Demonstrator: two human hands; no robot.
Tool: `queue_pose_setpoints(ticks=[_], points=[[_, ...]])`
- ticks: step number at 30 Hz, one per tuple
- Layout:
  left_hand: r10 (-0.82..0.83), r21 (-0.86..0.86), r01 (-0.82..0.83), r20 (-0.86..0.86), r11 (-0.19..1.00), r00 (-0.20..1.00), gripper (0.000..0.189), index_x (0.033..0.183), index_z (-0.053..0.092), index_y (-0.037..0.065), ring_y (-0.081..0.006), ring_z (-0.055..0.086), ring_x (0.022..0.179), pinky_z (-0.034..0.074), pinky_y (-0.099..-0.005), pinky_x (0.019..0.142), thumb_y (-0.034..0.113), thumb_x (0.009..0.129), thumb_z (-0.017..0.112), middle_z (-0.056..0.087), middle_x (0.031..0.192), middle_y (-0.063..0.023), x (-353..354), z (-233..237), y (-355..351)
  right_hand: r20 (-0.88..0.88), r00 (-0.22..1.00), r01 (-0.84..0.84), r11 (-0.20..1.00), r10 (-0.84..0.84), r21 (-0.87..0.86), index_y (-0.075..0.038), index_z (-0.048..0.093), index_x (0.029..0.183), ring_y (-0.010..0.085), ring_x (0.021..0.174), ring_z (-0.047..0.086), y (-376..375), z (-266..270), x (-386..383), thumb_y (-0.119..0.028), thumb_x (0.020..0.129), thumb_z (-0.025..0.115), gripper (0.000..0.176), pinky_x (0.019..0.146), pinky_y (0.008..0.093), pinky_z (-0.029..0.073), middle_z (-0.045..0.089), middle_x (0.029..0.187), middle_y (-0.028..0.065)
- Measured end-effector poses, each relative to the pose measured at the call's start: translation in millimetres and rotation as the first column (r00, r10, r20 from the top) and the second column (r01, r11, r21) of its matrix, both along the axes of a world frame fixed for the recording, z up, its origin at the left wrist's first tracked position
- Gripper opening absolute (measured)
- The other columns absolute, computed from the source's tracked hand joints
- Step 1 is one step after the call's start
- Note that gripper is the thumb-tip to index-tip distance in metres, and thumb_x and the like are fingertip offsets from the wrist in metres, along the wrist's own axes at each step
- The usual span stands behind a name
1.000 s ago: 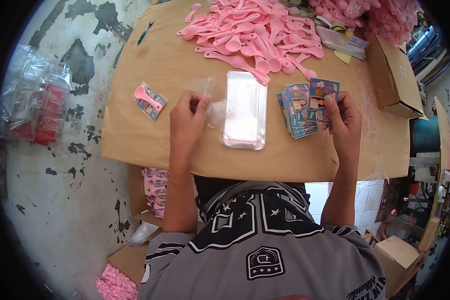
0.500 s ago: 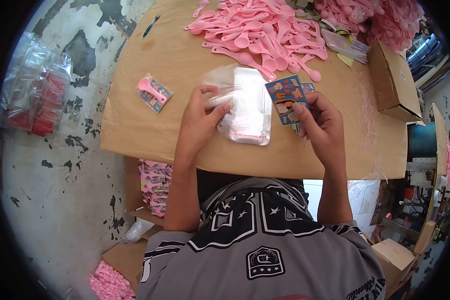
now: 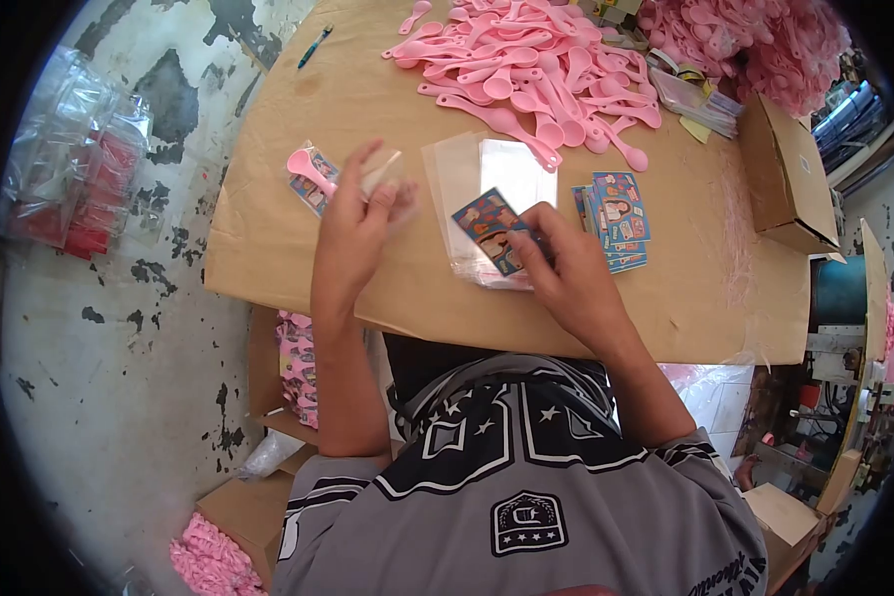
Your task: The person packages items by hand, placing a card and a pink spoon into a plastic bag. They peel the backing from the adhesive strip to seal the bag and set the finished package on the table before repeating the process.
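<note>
My right hand (image 3: pixel 563 253) pinches a blue printed card (image 3: pixel 490 230) above a stack of clear plastic bags (image 3: pixel 521 179). Off to the left, my left hand (image 3: pixel 359 214) has its fingers closed on a clear plastic bag (image 3: pixel 385 171), partly blurred by motion. Just beyond that hand lies a pink spoon (image 3: pixel 311 171) on a printed card (image 3: pixel 306 195), partly covered by the hand. A fanned pile of the same printed cards (image 3: pixel 621 214) rests to the right of my right hand.
A heap of pink spoons (image 3: pixel 536 74) covers the far side of the table (image 3: pixel 268 238). At the right edge stands a cardboard box (image 3: pixel 790 174), with bagged pink spoons (image 3: pixel 745 50) behind it. A pen (image 3: pixel 315 48) lies at the far left.
My right hand has moved left with one card, off the card pile and over the bags. My left hand has drawn a bag leftward from the stack, toward the spoon.
</note>
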State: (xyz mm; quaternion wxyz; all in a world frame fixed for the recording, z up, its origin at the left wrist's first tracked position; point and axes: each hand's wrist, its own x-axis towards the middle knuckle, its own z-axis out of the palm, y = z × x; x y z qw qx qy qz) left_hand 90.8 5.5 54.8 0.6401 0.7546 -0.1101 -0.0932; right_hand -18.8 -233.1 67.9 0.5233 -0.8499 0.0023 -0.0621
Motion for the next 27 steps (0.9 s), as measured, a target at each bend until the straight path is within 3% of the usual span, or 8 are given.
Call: queue_pose_setpoints(ticks=[2,4,5,8,14,27], points=[[0.139,-0.208,-0.134,0.014,0.969,0.990,0.058,0.161,0.031,0.005,-0.0262,0.073,0.113,0.058,-0.0340,0.097,0.010,0.109,0.055,0.075,0.118,-0.0240,-1,7,-3,0.003,0.999,0.043,0.996,-0.044,0.083,0.001,0.064,0.107,0.0176,0.062,0.058,-4,0,0,-0.019,0.105,0.066,0.020,0.059,0.0340,0.044,0.067,0.075,0.0117],[0.138,-0.423,-0.131,-0.014,0.896,0.990,0.059,0.163,0.027,0.006,-0.0305,0.072,0.117,0.057,-0.0387,0.100,0.010,0.110,0.054,0.072,0.124,-0.0259,-5,5,-12,-0.010,0.996,0.089,0.976,-0.089,0.197,0.001,0.066,0.108,0.0099,0.064,0.057,-10,-8,0,-0.019,0.105,0.068,0.020,0.058,0.0294,0.043,0.068,0.076,0.0062],[0.130,-0.523,-0.126,-0.029,0.843,0.991,0.060,0.163,0.026,0.006,-0.0327,0.071,0.118,0.057,-0.0410,0.102,0.009,0.110,0.053,0.070,0.127,-0.0268,-8,3,-18,-0.022,0.996,0.091,0.957,-0.089,0.274,0.001,0.069,0.108,0.0027,0.067,0.055,-12,-11,1,-0.020,0.104,0.069,0.021,0.058,0.0239,0.041,0.068,0.079,-0.0007],[0.067,-0.671,-0.120,-0.103,0.732,0.992,0.065,0.165,0.019,0.005,-0.0337,0.069,0.122,0.056,-0.0438,0.106,0.007,0.109,0.053,0.065,0.135,-0.0307,-20,2,-42,-0.075,0.997,0.055,0.920,-0.028,0.388,0.001,0.068,0.107,0.0029,0.066,0.055,-14,-4,0,-0.020,0.105,0.069,0.021,0.058,0.0230,0.043,0.069,0.082,-0.0008],[-0.085,-0.758,-0.057,-0.148,0.650,0.985,0.068,0.166,0.014,0.006,-0.0339,0.063,0.131,0.057,-0.0431,0.107,0.008,0.109,0.051,0.055,0.146,-0.0337,-37,2,-78,-0.120,0.993,0.079,0.792,-0.007,0.606,0.000,0.067,0.109,0.0011,0.066,0.055,-11,1,3,-0.019,0.106,0.068,0.020,0.057,0.0207,0.044,0.070,0.084,-0.0007],[-0.152,-0.755,0.047,-0.070,0.654,0.986,0.083,0.168,0.001,0.009,-0.0378,0.062,0.133,0.059,-0.0432,0.102,0.009,0.108,0.057,0.056,0.143,-0.0372,-46,-4,-98,-0.231,0.961,-0.024,0.878,0.152,0.477,0.000,0.074,0.109,0.0000,0.064,0.050,-37,9,-4,-0.019,0.104,0.071,0.020,0.055,0.0204,0.038,0.064,0.079,-0.0061]])
